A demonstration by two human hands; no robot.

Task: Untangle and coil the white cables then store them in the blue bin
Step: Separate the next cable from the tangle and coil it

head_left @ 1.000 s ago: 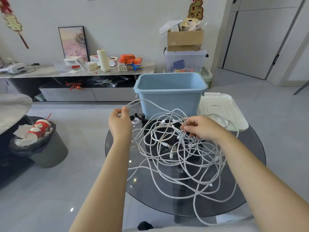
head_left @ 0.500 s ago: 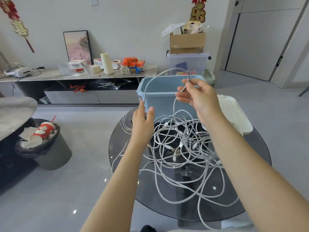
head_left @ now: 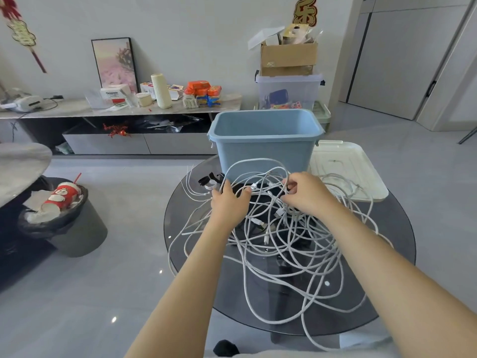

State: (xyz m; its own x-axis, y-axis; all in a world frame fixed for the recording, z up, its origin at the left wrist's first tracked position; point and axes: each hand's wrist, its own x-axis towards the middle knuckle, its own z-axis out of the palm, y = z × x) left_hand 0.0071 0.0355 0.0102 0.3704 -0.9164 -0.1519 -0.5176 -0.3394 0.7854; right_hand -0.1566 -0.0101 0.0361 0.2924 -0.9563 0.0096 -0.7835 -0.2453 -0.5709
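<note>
— How are the hands?
— The left hand (head_left: 228, 201) lies flat with spread fingers (head_left: 224, 186) on the cables (head_left: 284, 244). The right hand (head_left: 307, 193) pinches one strand.
— And the cables?
— White, tangled on the desk (head_left: 387, 236), before the blue bin (head_left: 265, 143).

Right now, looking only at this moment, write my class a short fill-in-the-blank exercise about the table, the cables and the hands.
1. The tangled white cables lie on a round dark ____ table.
2. The open blue plastic bin holds ____ cables.
3. The flat white plastic lid lies to the ____ of the bin.
4. Both hands, the left hand and the right hand, are down at the ____.

Missing words: glass; no; right; cables
</note>
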